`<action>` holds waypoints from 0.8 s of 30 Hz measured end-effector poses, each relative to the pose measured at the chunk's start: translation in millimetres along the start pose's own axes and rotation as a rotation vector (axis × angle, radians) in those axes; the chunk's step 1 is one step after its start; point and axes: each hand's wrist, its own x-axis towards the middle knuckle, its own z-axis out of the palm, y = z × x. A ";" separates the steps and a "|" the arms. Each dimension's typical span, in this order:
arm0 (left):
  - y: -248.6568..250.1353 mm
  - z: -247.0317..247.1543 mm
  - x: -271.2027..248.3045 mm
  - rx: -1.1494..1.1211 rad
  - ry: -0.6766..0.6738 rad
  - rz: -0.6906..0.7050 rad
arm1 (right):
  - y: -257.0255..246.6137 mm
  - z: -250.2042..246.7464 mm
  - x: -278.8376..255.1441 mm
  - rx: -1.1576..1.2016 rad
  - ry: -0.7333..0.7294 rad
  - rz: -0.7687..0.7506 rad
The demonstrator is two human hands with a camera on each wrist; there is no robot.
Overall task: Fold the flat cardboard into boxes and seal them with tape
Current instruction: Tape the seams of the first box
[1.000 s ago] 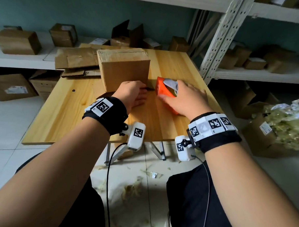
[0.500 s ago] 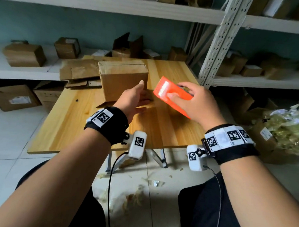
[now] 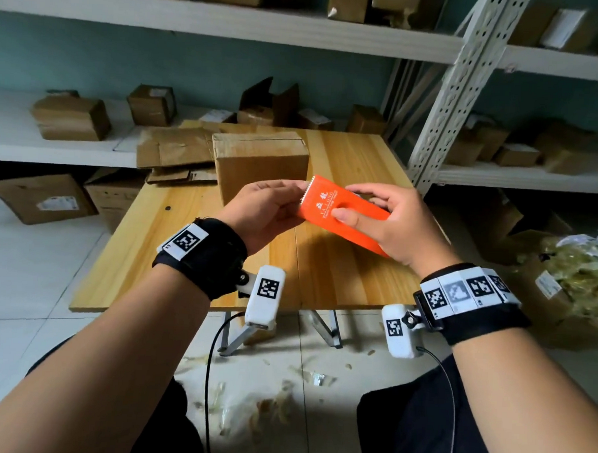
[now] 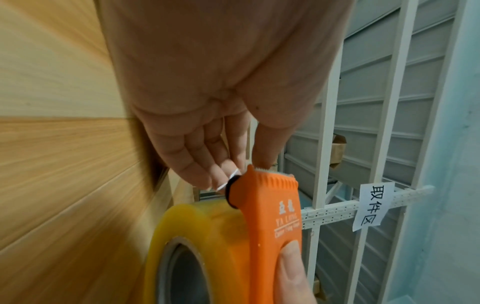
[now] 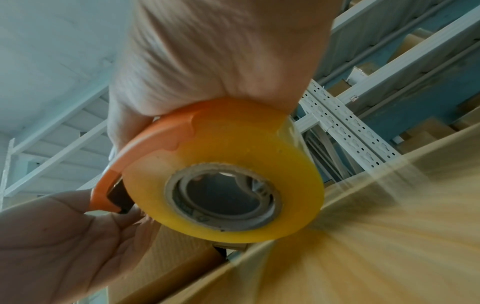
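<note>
Taping step. Your right hand (image 3: 390,223) grips orange tape dispenser (image 3: 346,214) above desk (image 3: 340,279); left hand (image 3: 267,211) pinches tape end at cutter. Box (image 3: 259,166) behind, on desk. Next: likely pull strip onto seam.

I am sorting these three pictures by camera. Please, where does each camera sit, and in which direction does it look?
Head: worn on the head, looks forward and down at the table; shows both forearms, left hand, right hand.
Left wrist: looks along the left hand's fingers pinching at the tape cutter's toothed end.
Right wrist: looks from below at the tape roll under the right palm.
All three share the orange tape cutter.
</note>
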 end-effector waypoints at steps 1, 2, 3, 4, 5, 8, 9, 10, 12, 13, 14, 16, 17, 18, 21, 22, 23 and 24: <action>-0.1 -1.3 -1.1 -0.005 -0.011 0.005 | -0.2 1.3 0.9 0.010 -0.003 -0.007; 0.2 -3.5 -1.9 -0.013 -0.017 0.007 | -1.4 3.3 2.4 0.027 -0.007 -0.012; 0.2 -4.9 -2.2 -0.024 -0.021 0.010 | -2.6 4.5 3.5 0.047 -0.014 -0.016; 0.5 -6.2 -2.7 -0.030 -0.022 0.015 | -4.5 5.5 4.3 0.062 -0.025 -0.020; 0.5 -7.8 -3.0 -0.029 -0.022 0.018 | -5.7 6.5 5.0 0.068 -0.035 -0.026; 1.7 -10.2 -6.3 0.020 -0.019 0.029 | -8.6 8.1 6.1 0.076 -0.043 -0.036; 1.8 -10.1 -7.1 0.031 -0.001 0.034 | -8.6 9.1 6.7 0.074 -0.045 -0.039; 1.1 -9.5 -7.8 0.037 0.027 0.048 | -8.7 10.4 6.6 0.069 -0.047 -0.038; -0.4 -7.5 -8.3 0.047 0.091 0.108 | -8.6 13.1 7.2 0.054 -0.048 -0.036; -1.1 -6.6 -8.4 0.049 0.114 0.134 | -8.2 14.4 8.0 0.051 -0.049 -0.034; -1.6 -5.9 -8.5 0.048 0.126 0.145 | -9.1 14.8 7.8 0.051 -0.054 -0.029; -1.5 -4.4 -10.3 0.050 0.142 0.143 | -9.4 15.0 7.6 0.036 -0.066 -0.024; -0.9 -3.8 -11.1 0.069 0.156 0.146 | -8.5 15.0 7.8 0.021 -0.075 -0.025; 0.1 -4.1 -11.9 0.098 0.175 0.159 | -7.8 15.3 7.8 0.008 -0.083 -0.026; 1.3 -4.9 -14.8 0.137 0.222 0.191 | -6.3 14.6 7.6 -0.013 -0.116 -0.034; 1.0 -4.4 -16.1 0.131 0.224 0.195 | -6.6 13.8 7.2 -0.015 -0.136 -0.040; 0.4 -2.9 -17.3 0.125 0.219 0.200 | -7.0 12.8 7.0 -0.018 -0.154 -0.049; 0.1 -1.5 -18.1 0.124 0.215 0.206 | -8.7 11.1 5.6 -0.016 -0.170 -0.059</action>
